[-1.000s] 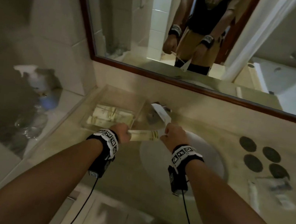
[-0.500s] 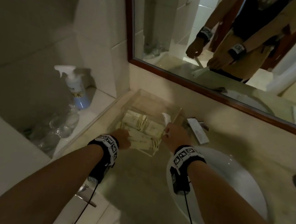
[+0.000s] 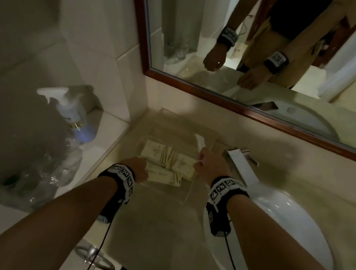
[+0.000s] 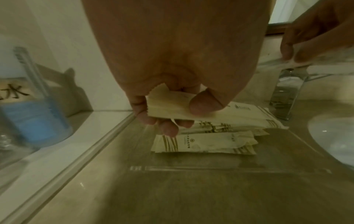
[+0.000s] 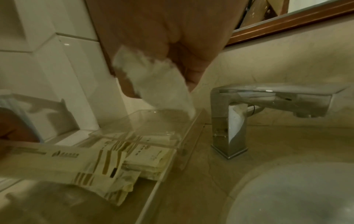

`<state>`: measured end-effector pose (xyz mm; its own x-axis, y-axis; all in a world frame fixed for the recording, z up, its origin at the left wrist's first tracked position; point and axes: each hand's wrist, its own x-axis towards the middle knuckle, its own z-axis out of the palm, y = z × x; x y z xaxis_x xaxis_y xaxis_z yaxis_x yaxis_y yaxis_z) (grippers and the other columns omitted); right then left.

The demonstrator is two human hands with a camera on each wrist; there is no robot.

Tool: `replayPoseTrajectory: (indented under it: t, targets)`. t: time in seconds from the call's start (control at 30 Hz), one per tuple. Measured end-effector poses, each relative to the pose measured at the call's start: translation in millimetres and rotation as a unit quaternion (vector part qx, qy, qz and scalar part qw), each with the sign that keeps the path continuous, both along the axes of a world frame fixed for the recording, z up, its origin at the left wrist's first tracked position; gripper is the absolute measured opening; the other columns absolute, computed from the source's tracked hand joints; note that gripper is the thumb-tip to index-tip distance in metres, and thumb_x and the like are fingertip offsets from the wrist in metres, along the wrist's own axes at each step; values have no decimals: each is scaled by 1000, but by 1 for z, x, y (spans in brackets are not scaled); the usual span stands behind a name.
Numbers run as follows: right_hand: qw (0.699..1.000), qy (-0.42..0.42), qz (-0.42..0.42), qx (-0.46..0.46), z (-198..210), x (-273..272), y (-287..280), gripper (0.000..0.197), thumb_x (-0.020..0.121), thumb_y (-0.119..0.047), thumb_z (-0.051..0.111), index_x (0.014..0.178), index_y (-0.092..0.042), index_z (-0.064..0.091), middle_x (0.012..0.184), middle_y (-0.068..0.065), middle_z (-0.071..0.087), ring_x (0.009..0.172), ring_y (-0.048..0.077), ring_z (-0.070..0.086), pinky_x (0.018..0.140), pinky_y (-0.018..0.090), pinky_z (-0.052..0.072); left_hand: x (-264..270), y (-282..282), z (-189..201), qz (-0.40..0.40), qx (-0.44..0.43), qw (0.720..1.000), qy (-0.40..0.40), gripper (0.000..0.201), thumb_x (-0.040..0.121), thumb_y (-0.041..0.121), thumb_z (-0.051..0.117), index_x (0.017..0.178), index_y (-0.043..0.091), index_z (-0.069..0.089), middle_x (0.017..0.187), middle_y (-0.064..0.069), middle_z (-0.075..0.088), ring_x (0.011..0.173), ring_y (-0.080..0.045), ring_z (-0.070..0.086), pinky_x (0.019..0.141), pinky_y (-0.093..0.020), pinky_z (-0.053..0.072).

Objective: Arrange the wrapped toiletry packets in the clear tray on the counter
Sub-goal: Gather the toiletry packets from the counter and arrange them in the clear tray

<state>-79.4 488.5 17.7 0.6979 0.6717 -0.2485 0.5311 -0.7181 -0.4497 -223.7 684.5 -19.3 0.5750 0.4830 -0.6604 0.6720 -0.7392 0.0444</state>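
Wrapped packet [image 4: 191, 109], pinched at its left end by the left hand [image 3: 135, 170], extends rightward over the clear tray [image 3: 189, 192]; the right hand [image 3: 208, 165] grips a white packet [image 3: 200, 141] above the tray's right wall.

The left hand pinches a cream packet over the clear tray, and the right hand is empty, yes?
Not quite: the right hand is not empty; its fingers hold a white packet, as the right wrist view shows. The left hand does pinch a cream packet over the clear tray.
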Motion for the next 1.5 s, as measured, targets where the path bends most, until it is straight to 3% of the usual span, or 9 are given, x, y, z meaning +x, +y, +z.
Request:
replayPoseTrajectory:
  t: [0.1,0.23,0.43,0.57,0.67,0.83,1.07,1.27,1.5]
  targets:
    - [999,-10,-45,-7,-2,6,8,12,85,-21,55,95,-14,54,82,4,58,75,26,58,62,29,44,11,14,-10,-21,-25,999,17,63,99,36,42,151,10,18,159,-12,14,146,-26,20,118,-35,20]
    - [996,-19,-90,-21,-7,7,17,18,82,-24,58,98,-15,57,94,9,65,82,28,62,69,32,51,28,27,-18,-77,-27,997,0,51,96,34,45,138,7,38,143,-14,42,127,-31,47,103,-36,41]
    - [988,-37,-147,-23,-10,1,26,18,85,-27,61,100,-17,58,94,4,65,79,23,58,66,28,44,36,44,-29,-149,-14,989,-6,40,92,33,48,123,9,51,124,-13,57,108,-31,59,87,-35,49]
    - [986,-38,-159,-19,-14,-6,30,19,85,-27,62,101,-17,57,103,8,65,89,27,60,68,28,38,33,50,-32,-161,-16,986,-29,47,92,36,46,132,11,45,128,-13,56,112,-32,57,92,-37,48]
    - [986,-27,-162,-15,-15,-11,35,18,86,-26,61,102,-16,58,104,9,65,87,24,57,69,27,35,29,54,-33,-173,-9,982,-71,46,92,35,48,131,13,44,130,-13,54,115,-34,55,96,-39,44]
    - [986,-18,-165,5,-16,-16,43,19,84,-27,63,100,-18,58,103,10,67,79,21,57,70,29,48,21,59,-33,-222,47,963,-146,46,87,36,55,124,10,47,130,-11,49,115,-31,51,96,-40,40]
    - [990,3,-141,6,-16,-29,42,22,86,-27,65,104,-18,57,110,11,65,82,21,63,77,35,57,20,53,-39,-324,44,937,-122,51,80,43,66,119,12,52,121,-8,53,107,-28,57,88,-35,47]
    - [990,2,-141,0,-14,-34,38,22,86,-27,65,105,-17,59,104,9,66,79,19,59,72,30,53,24,50,-47,-335,38,936,-95,50,84,23,64,131,14,48,128,-10,53,116,-29,55,94,-36,47]
    - [989,4,-145,-14,-11,-40,36,24,86,-26,65,107,-16,59,102,10,64,74,20,57,66,27,46,23,51,-54,-335,50,935,-108,47,84,31,63,127,16,50,126,-8,55,114,-28,57,90,-35,48]
